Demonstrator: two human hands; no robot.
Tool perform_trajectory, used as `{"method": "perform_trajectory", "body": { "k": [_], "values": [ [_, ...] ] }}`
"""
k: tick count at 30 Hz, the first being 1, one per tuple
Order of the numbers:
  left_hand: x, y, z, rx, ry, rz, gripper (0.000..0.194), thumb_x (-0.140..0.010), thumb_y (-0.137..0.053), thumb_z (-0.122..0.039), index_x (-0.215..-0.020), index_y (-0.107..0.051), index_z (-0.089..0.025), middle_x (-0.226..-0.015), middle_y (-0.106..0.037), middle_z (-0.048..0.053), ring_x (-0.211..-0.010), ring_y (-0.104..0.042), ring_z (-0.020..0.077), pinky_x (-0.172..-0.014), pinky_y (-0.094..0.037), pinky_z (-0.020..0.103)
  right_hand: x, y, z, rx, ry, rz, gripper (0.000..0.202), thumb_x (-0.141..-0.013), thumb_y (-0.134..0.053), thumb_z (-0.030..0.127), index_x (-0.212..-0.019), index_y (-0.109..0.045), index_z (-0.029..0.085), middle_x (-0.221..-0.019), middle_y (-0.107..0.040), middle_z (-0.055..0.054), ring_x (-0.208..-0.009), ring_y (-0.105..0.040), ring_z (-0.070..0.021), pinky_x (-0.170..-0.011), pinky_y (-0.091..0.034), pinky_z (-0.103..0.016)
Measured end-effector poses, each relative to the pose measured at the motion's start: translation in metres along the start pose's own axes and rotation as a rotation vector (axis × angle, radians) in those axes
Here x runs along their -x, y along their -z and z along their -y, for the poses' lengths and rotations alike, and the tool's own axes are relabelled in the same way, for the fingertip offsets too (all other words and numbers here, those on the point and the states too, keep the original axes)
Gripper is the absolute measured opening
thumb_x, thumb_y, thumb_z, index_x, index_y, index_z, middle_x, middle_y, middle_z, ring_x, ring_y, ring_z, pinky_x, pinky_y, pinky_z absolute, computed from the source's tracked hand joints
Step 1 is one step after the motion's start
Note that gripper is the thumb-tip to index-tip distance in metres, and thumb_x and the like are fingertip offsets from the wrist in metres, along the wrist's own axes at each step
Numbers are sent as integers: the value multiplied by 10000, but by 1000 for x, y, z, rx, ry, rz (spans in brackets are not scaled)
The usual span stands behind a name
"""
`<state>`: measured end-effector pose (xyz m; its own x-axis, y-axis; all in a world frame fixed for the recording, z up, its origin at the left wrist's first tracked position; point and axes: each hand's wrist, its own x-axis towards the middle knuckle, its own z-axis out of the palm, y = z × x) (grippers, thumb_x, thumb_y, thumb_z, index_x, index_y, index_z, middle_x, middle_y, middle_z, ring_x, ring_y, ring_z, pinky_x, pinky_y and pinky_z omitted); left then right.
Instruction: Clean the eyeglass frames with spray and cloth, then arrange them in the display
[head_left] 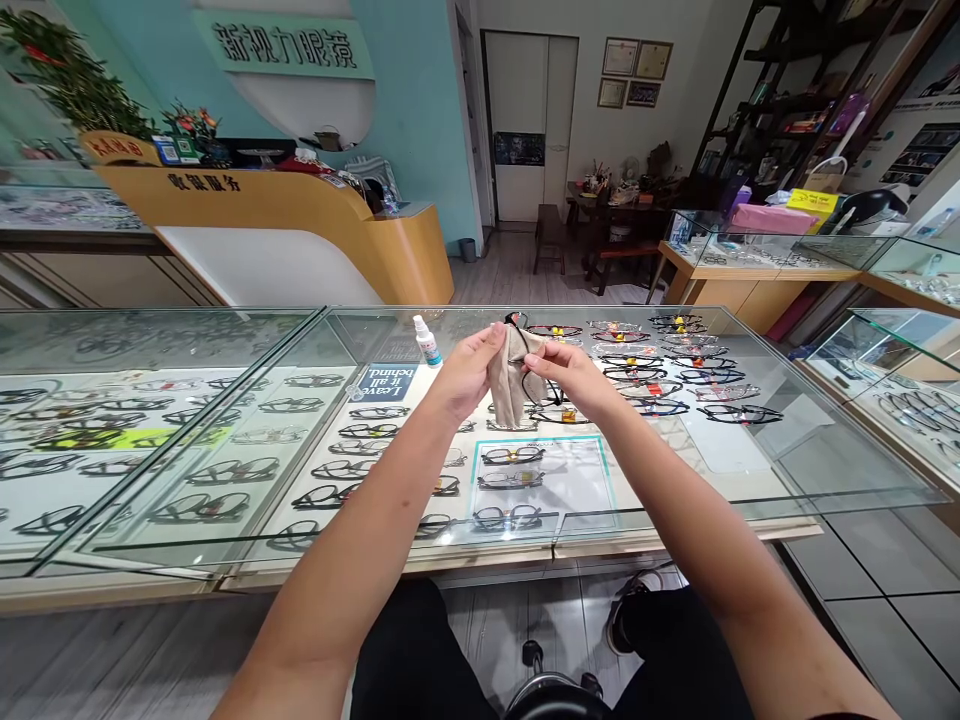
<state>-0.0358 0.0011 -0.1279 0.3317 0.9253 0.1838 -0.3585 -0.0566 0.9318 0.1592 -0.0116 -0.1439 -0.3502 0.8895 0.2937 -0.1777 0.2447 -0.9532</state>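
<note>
Both hands are raised over the glass counter, close together. My left hand (471,368) pinches a beige cloth (509,385), which hangs down below the fingers. My right hand (574,375) is closed on dark-framed glasses (528,384), whose frame lies against the cloth. Part of the glasses is hidden by the cloth and fingers. To the left of my left hand, a white spray bottle (427,342) with a blue label stands upright on the glass.
Rows of glasses (512,456) lie inside the glass display counter (442,548). A blue printed card (385,382) lies near the bottle. Further back are a wooden reception desk (285,205), a bench (550,232) and another display case (757,262) at right.
</note>
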Motion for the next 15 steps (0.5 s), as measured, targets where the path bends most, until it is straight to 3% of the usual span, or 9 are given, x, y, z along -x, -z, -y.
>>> {"method": "perform_trajectory", "body": {
  "k": [8, 15],
  "values": [
    [1, -2, -1, -41, -24, -25, 657, -692, -1026, -727, -798, -727, -152, -663, -726, 16, -555, -653, 134, -551, -561, 252, -1, 1, -2, 6, -21, 20, 635, -717, -962, 789, -827, -714, 214, -884, -723, -18, -844, -583, -179, -833, -466, -329],
    [1, -6, -2, -37, -36, -121, 699, -594, -1057, -749, -816, -749, -162, -687, -756, 29, -564, -668, 155, -544, -565, 278, 0, 1, 4, 42, -10, 17, 582, -763, -930, 770, -836, -781, 212, -953, -785, -34, -947, -628, -206, -949, -484, -357]
  ]
}}
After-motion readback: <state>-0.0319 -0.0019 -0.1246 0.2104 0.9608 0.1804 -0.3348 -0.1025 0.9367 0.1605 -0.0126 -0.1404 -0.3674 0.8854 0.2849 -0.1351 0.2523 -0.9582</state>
